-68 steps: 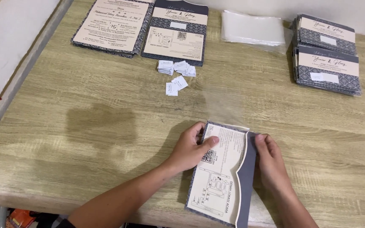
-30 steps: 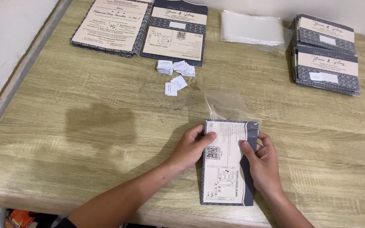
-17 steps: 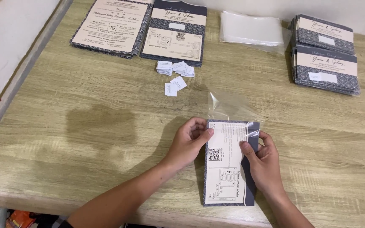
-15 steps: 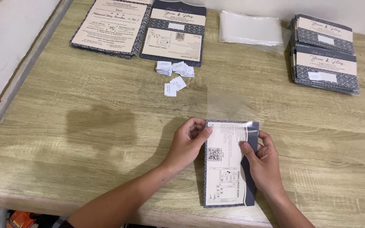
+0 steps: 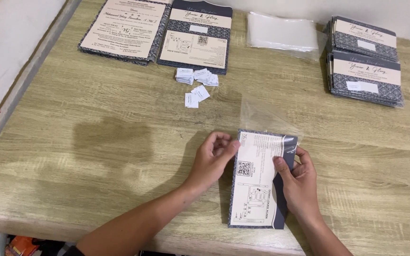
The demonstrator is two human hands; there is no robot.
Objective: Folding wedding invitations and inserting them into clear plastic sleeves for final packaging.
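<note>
At lower centre of the worktop (image 5: 96, 142), the left hand (image 5: 212, 159) and right hand (image 5: 300, 178) close their fingers on the card (image 5: 257, 182), its top in the clear sleeve (image 5: 266, 118); bagging seems underway; next calls for sliding it deeper.

Dark-blue cream-faced card (image 5: 257, 182) flat near table edge, top inside clear sleeve (image 5: 266, 118).

even, soft indoor light falls from above, bright enough to show the wood grain across the wooden table (image 5: 119, 142). shadows are faint: a soft one lies under the left hand (image 5: 213, 159) and forearm, another beside the right hand (image 5: 300, 178). the clear plastic sleeve (image 5: 266, 118) catches a mild sheen. focus is sharp in the middle, slightly softer toward the far edge; small print is unreadable.
</note>
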